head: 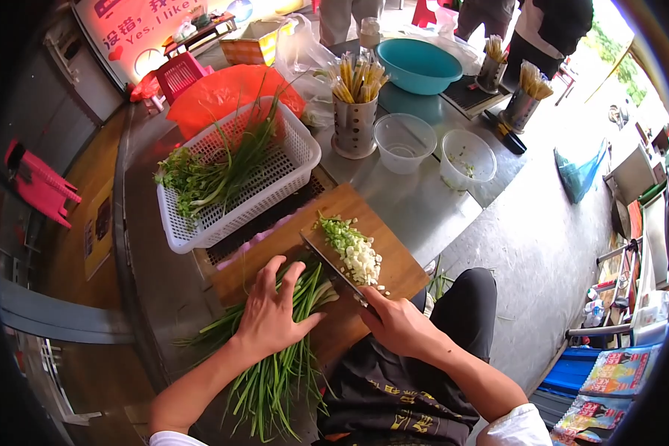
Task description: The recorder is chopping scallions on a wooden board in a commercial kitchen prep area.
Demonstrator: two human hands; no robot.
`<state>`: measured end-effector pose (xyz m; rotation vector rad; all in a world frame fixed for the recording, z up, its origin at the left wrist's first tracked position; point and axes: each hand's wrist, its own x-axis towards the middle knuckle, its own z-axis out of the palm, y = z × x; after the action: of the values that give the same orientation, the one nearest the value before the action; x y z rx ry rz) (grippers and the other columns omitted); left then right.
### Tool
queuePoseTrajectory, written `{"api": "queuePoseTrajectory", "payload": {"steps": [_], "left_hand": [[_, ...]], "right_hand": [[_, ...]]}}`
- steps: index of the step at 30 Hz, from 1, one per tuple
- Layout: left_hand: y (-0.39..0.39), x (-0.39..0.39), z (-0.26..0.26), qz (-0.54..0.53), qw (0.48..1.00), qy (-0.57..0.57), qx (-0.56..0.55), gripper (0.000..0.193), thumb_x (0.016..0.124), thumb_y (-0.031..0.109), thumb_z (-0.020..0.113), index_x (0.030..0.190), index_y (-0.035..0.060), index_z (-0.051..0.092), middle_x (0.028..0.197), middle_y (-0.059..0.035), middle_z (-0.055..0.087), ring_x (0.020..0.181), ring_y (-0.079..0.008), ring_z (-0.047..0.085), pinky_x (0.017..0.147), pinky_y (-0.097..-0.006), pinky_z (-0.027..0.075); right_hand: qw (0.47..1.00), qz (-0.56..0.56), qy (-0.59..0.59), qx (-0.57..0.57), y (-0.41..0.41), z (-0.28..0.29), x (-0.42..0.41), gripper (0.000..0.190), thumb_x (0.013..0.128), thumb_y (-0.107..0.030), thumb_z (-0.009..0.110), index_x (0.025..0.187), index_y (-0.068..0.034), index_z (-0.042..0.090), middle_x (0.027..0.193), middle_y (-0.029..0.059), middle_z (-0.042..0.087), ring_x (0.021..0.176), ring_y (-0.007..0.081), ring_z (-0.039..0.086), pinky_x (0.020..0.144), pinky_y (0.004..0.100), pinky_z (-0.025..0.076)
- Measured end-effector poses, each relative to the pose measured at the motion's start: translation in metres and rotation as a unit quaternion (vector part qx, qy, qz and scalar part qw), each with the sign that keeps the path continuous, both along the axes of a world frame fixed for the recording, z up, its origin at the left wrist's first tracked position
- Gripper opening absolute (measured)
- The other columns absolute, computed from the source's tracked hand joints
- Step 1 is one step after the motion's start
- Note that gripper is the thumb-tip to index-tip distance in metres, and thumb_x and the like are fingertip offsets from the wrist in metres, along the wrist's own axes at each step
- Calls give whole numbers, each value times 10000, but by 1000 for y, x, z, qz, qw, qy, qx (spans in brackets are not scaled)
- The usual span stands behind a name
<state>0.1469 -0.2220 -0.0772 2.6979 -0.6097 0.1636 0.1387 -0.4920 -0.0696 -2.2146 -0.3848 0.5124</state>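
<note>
My left hand (274,312) rests with fingers spread on a bunch of green onions (281,384), whose white ends lie on the wooden cutting board (396,240) and whose leaves hang over its near edge. In my right hand (396,320) is the handle of a kitchen knife (331,267). Its blade stands on the board between the bunch and a pile of chopped green onion (354,251), green at the far end and white at the near end. Beyond the board, a white plastic basket (306,159) holds leafy herbs (187,173) and more green onions.
Behind the board stand a perforated metal holder (354,125) of wrapped chopsticks, two clear plastic bowls (405,142) (468,159) and a teal basin (418,64). A red plastic bag (228,92) lies behind the basket. Several people (351,17) stand beyond the table.
</note>
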Motion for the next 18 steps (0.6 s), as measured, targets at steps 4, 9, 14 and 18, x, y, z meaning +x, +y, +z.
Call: {"api": "queuePoseTrajectory", "payload": {"steps": [4, 9, 14, 18], "left_hand": [[10, 3, -10, -53, 998, -4, -13, 805, 804, 277, 894, 1466, 164, 451, 1418, -218, 400, 1289, -470, 488, 1090, -542, 453], [14, 6, -8, -145, 989, 8, -5, 414, 900, 171, 793, 1260, 160, 590, 1333, -194, 428, 1262, -421, 491, 1038, -548, 486], [6, 13, 3, -172, 984, 15, 51, 295, 901, 197, 777, 1130, 88, 627, 1301, -180, 476, 1250, -406, 504, 957, -519, 536], [2, 22, -4, -196, 976, 1, 93, 266, 871, 180, 760, 1024, 14, 619, 1240, -180, 547, 1213, -387, 560, 874, -468, 581]], "right_hand": [[1000, -11, 16, -4, 1, 0, -1, 389, 1045, -205, 571, 1386, -29, 508, 773, 305, 684, 753, 491, 708, 702, 569, 558], [1000, -18, 8, 1, 1, -5, -2, 386, 1043, -205, 578, 1388, -46, 512, 767, 300, 685, 740, 490, 706, 685, 566, 560], [1000, -17, 0, 8, 1, -9, -4, 381, 1039, -193, 584, 1379, -38, 511, 759, 294, 683, 724, 483, 706, 668, 555, 559], [999, -17, -29, 17, 5, -6, -11, 376, 1044, -186, 580, 1369, -12, 506, 762, 286, 684, 702, 471, 705, 627, 549, 552]]}}
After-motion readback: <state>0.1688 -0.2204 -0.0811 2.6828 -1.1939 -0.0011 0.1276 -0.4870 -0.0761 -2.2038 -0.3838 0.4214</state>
